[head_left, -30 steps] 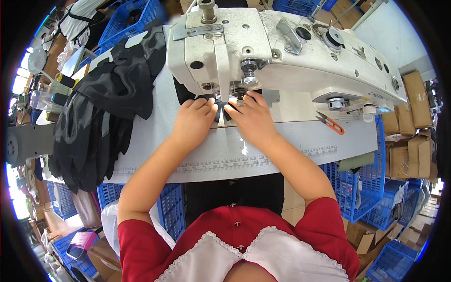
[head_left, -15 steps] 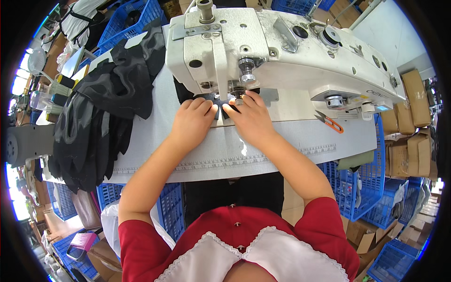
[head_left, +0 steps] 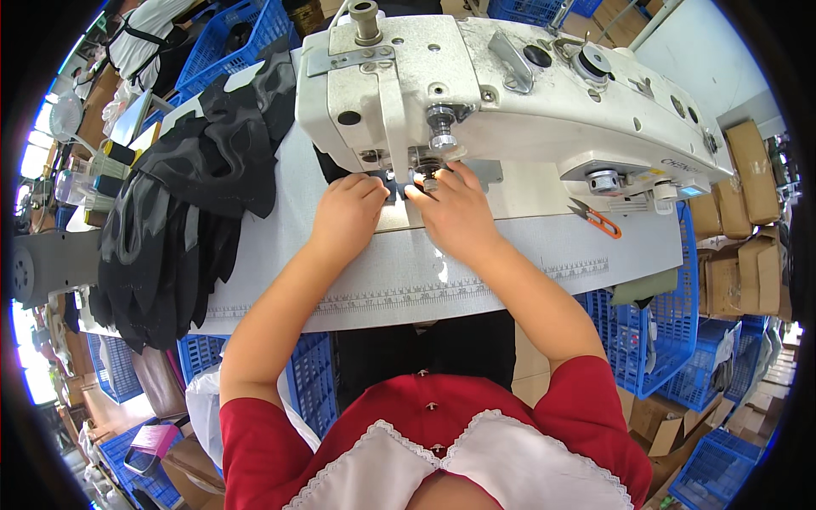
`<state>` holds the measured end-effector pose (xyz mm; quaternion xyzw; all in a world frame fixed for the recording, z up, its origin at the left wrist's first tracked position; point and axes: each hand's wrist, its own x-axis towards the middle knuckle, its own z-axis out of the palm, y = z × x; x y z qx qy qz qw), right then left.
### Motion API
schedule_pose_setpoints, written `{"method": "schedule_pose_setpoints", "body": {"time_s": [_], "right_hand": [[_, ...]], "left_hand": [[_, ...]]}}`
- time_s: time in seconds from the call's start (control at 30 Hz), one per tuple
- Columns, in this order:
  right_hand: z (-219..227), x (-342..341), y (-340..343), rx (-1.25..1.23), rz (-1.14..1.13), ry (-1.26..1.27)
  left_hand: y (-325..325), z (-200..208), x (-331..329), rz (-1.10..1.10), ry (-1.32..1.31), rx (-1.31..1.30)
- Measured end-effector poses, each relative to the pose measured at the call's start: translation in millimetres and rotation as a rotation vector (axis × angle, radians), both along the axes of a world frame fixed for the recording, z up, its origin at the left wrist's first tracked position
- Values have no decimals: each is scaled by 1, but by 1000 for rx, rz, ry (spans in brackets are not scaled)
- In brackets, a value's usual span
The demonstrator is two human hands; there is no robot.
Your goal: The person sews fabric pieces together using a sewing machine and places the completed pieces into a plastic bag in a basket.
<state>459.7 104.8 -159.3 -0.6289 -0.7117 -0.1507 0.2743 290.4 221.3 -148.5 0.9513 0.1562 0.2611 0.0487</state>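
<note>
Under the head of a white sewing machine (head_left: 501, 102), a black fabric piece (head_left: 326, 165) lies mostly hidden by the machine and my hands. My left hand (head_left: 348, 212) is at the left of the needle area, its fingers bent and pressed together on the fabric. To the right of the presser foot, my right hand (head_left: 456, 211) is curled at the fabric's other side, thumb and index finger close together. A small dark strip shows between the two hands; the fingertips are partly hidden. Lit metal parts sit just above them.
Black cut pieces (head_left: 170, 204) with a glossy pattern are heaped on the left of the table. Orange-handled thread snips (head_left: 600, 220) lie on the right. A printed ruler (head_left: 382, 299) runs along the front edge. A blue crate (head_left: 646, 336) stands below right, thread spools (head_left: 117, 153) far left.
My left hand has moved slightly left, so the gap between my hands is a little wider and less dark fabric shows there. My right hand has barely shifted.
</note>
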Motion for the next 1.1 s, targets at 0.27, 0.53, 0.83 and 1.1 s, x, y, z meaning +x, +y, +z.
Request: {"method": "schedule_pose_setpoints", "body": {"time_s": [0.27,0.53,0.83,1.1], "right_hand": [[1,4,3,-41,29,64],[0,5,6,-19,42,88],[-4,7,7,-50,22,71],[-8,6,10,-23,16,76]], "left_hand": [[7,-6,0,4,-6,65],[16,-11,1,30,45,101],[16,-2,6,87,157,110],[18,0,9,155,208,53]]}}
